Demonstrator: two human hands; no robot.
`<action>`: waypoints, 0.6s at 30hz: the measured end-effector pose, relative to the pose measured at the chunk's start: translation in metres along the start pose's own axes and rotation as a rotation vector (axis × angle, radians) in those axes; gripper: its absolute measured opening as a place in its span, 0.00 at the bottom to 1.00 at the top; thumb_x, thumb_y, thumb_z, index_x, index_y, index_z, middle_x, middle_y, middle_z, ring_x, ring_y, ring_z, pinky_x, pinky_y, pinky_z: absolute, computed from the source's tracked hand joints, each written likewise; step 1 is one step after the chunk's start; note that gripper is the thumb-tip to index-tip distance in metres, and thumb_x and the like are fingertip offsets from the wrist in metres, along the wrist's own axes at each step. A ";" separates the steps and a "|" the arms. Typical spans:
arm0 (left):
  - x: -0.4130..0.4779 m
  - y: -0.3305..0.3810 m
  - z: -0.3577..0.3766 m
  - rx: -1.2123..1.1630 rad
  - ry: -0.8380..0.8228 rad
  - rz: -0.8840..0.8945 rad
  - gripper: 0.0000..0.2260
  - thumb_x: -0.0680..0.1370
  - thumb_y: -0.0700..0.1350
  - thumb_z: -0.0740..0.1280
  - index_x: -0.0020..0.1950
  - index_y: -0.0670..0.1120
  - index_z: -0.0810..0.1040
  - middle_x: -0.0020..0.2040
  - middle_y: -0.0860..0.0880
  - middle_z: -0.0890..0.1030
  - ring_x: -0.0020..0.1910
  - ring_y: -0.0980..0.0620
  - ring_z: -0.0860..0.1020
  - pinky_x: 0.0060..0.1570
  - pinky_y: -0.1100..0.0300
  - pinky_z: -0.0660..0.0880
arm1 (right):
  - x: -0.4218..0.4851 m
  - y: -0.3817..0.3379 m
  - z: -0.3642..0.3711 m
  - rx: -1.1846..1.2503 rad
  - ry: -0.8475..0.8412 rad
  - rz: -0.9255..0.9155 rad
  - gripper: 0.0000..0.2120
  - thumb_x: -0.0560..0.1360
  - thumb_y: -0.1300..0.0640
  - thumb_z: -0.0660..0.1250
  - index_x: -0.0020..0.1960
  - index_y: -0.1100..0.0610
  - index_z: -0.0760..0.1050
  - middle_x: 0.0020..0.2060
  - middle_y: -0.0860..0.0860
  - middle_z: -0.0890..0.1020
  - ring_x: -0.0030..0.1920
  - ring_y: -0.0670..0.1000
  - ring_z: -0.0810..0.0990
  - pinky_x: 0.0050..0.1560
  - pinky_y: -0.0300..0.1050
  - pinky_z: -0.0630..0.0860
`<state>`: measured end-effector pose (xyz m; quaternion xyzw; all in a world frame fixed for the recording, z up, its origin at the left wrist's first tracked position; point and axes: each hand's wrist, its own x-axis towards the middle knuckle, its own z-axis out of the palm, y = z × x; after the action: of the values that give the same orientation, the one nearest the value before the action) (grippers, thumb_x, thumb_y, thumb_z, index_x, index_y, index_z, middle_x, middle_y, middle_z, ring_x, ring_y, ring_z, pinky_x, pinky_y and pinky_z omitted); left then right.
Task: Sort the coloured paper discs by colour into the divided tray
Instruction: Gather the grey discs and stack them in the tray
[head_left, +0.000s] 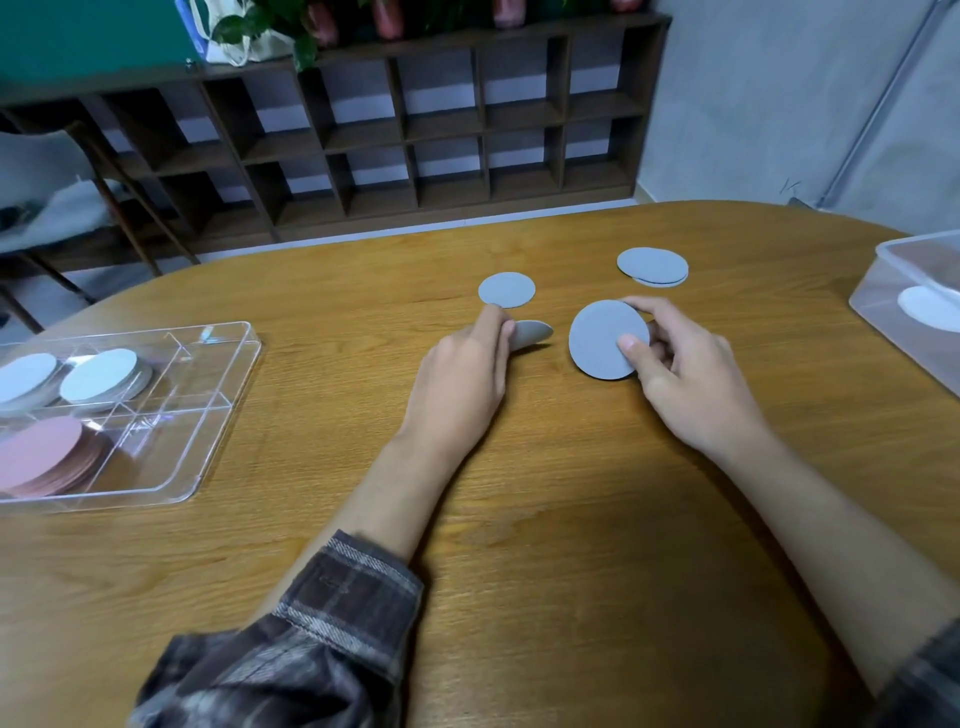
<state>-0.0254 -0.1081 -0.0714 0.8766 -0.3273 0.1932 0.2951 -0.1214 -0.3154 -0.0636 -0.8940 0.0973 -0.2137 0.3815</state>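
plaid-sleeved left hand (457, 374) pinches curled grey paper disc (532, 332); right hand (691, 379) grips flat grey disc (605, 340); likely light, floppy, best edge-held.

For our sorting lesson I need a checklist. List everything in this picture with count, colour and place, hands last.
table: one, brown wood, under everything
tray: one, clear, divided, table's left
pale stacks: two, whitish, tray's far compartments
pink stack: one, pink, tray's near compartment
flat disc: one, grey, mid-table
disc pile: at least two, grey, right of flat disc, farther off
bent disc: one, grey, pinched up, just nearer than flat disc
held disc: one, grey, gripped, centre
box: one, clear, table's right edge
white disc: one, white, inside box
shelf: one, dark brown, behind table
chair: one, pale, far left
left hand: one, pinches bent disc
right hand: one, holds held disc
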 end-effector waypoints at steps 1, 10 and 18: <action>-0.002 0.000 0.000 -0.045 0.007 -0.004 0.09 0.87 0.46 0.59 0.54 0.42 0.74 0.39 0.44 0.81 0.37 0.38 0.77 0.37 0.46 0.72 | 0.000 0.000 0.000 0.007 -0.004 -0.002 0.16 0.83 0.55 0.64 0.70 0.46 0.73 0.39 0.44 0.76 0.40 0.42 0.75 0.41 0.29 0.68; -0.004 0.011 0.001 -0.462 0.031 -0.178 0.05 0.75 0.38 0.71 0.50 0.45 0.80 0.37 0.51 0.81 0.34 0.55 0.76 0.37 0.64 0.74 | 0.000 0.000 0.001 0.071 0.022 -0.015 0.16 0.82 0.56 0.64 0.69 0.44 0.73 0.41 0.51 0.79 0.41 0.53 0.81 0.50 0.51 0.78; -0.004 0.016 0.004 -0.521 -0.013 -0.186 0.07 0.78 0.40 0.73 0.55 0.48 0.85 0.44 0.56 0.84 0.36 0.55 0.81 0.42 0.69 0.75 | -0.002 -0.005 0.004 0.102 -0.010 -0.039 0.18 0.82 0.56 0.64 0.70 0.41 0.74 0.39 0.50 0.81 0.38 0.49 0.81 0.48 0.44 0.78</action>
<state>-0.0388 -0.1182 -0.0706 0.7986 -0.2860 0.0689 0.5250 -0.1212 -0.3092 -0.0630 -0.8762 0.0668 -0.2212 0.4229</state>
